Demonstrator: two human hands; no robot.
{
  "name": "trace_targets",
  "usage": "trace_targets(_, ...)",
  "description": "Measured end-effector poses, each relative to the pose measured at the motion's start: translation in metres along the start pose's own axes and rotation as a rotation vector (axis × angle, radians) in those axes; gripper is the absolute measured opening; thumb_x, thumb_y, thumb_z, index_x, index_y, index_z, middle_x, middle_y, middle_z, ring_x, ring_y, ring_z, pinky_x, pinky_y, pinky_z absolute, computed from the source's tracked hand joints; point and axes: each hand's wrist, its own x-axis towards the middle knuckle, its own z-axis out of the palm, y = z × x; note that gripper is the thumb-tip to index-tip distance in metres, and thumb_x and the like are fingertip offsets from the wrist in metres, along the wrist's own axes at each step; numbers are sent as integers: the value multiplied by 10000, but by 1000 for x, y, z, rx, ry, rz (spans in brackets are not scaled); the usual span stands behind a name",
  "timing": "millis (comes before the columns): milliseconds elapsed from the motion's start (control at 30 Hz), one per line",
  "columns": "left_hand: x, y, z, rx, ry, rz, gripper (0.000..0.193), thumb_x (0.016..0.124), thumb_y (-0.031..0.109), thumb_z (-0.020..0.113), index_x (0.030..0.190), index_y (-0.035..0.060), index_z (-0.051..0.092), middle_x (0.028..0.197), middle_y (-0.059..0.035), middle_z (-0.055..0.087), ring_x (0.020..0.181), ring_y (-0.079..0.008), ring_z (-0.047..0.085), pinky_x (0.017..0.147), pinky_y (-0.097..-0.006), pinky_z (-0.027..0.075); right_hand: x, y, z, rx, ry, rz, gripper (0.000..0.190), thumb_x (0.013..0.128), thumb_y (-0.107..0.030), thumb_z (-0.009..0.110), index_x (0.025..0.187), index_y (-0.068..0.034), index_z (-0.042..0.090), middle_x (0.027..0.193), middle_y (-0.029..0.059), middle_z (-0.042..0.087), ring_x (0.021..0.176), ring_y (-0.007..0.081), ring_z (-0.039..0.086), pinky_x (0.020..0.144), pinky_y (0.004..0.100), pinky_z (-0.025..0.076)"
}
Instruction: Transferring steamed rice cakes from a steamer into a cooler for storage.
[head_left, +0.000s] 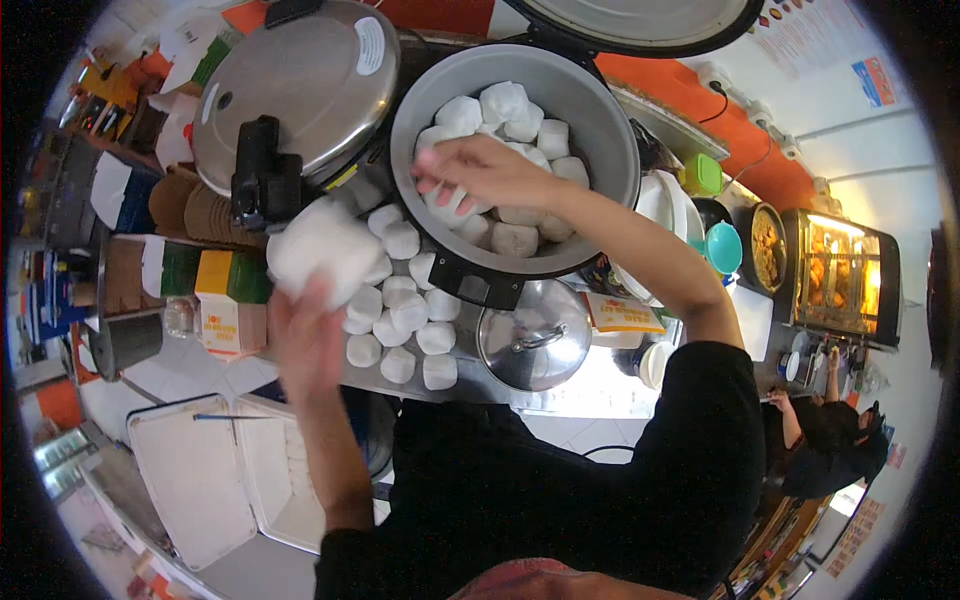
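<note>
Inside the open round grey pot (615, 142) of a cooker lie several white wrapped bundles (516, 240). My right hand (472, 176) reaches over the pot's left part, fingers spread above the bundles; whether it touches one is unclear. My left hand (311, 322) grips a large blurred white bundle or bag (324, 247), held left of the pot. Below the pot, more white wrapped bundles (409, 311) sit in a loose group on the metal counter (465, 360). A round steel lid with a handle (534, 335) lies to their right.
A second cooker with its steel lid closed (300, 90) stands at upper left. Printed cardboard boxes (231, 322) are at left. An open white cooler (195, 480) stands lower left. At right are a white bucket (667, 210), a heated display cabinet (844, 277) and another person (825, 442).
</note>
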Motion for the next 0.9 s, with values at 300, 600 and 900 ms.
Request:
trace_targets(300, -19, -24, 85, 533, -238, 306, 732, 804, 134, 778, 1386, 16, 351, 1313, -147, 415, 1281, -252, 393, 1050, -442, 389, -26, 45, -37, -336, 145, 265, 620, 895, -431, 663, 1288, 28, 523, 1157, 99, 626, 1081, 177, 589, 902, 320, 488)
trace_targets(600, -153, -63, -133, 384, 55, -229, 470, 879, 105, 690, 1289, 2, 484, 1161, -90, 561, 1093, -149, 548, 927, -295, 461, 14, 67, -14, -1297, -265, 274, 379, 873, -383, 637, 885, -5, 645, 940, 196, 658, 848, 343, 636, 740, 439, 488)
trace_targets(900, -308, -152, -357, 1089, 849, -77, 300, 815, 162, 710, 1049, 18, 587, 892, -136, 655, 860, -299, 634, 757, -398, 509, 4, -63, 284, -942, -547, -279, 245, 873, -256, 675, 972, -33, 667, 931, 141, 671, 871, 257, 654, 777, 355, 499)
